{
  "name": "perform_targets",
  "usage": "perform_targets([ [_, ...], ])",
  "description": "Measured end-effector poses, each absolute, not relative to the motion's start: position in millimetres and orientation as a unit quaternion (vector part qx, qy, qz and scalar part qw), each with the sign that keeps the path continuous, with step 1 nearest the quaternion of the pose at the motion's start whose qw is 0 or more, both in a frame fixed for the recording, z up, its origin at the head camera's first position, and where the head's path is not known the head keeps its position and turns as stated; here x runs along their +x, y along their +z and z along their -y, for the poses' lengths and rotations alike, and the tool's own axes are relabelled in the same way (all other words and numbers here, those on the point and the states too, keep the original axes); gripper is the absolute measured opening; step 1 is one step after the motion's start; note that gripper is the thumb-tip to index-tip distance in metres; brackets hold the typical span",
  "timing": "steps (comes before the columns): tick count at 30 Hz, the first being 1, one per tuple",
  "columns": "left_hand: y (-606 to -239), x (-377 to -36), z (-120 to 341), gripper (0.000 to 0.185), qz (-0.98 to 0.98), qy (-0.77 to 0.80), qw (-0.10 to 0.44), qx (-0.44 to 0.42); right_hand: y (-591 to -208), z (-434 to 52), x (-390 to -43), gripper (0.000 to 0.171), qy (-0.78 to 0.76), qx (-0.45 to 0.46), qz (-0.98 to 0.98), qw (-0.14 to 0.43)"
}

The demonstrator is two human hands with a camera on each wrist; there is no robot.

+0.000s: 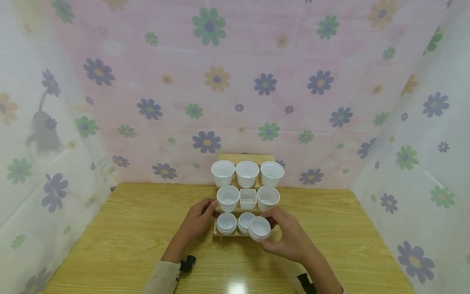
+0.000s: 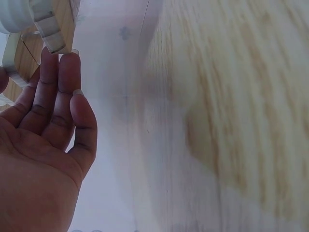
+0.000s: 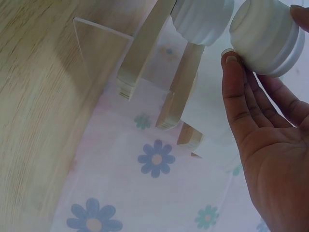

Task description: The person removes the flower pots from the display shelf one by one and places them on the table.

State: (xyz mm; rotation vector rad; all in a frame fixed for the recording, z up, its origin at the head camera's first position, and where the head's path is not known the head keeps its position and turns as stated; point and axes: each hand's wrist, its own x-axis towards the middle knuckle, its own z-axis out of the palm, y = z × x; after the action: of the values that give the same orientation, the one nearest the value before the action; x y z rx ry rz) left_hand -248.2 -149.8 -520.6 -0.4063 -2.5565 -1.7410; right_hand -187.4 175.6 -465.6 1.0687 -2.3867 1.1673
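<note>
A tiered wooden stand [image 1: 247, 157] holds rows of white plastic cups. My right hand [image 1: 290, 237] pinches a small round white tub [image 1: 260, 227] between thumb and fingers, at the right end of the lowest row. In the right wrist view the tub [image 3: 263, 36] is beside another white tub [image 3: 203, 19], with fingertips against its side. My left hand [image 1: 198, 218] holds the stand's left side. The left wrist view shows its fingers [image 2: 48, 72] around the end of a wooden shelf [image 2: 50, 34].
On the lowest shelf sit two white tubs, left [image 1: 226, 222] and middle [image 1: 245, 220]. A square cup [image 1: 248, 198] stands between round cups on the middle shelf. Larger cups [image 1: 247, 173] line the top. Behind the wooden table [image 1: 147, 245] hangs a flowered cloth [image 1: 235, 102].
</note>
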Motion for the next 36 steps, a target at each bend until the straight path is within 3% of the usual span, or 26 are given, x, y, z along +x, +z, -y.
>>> perform_targets([
  [15,-521,-248,149,0.035,0.816,-0.563,0.008,-0.133,-467,-170,-185,0.054,0.411,0.367,0.826,0.118],
  [36,-521,-250,152,0.035,0.817,-0.559,0.017,-0.139,-463,-156,-189,0.053,0.400,0.394,0.816,0.138],
])
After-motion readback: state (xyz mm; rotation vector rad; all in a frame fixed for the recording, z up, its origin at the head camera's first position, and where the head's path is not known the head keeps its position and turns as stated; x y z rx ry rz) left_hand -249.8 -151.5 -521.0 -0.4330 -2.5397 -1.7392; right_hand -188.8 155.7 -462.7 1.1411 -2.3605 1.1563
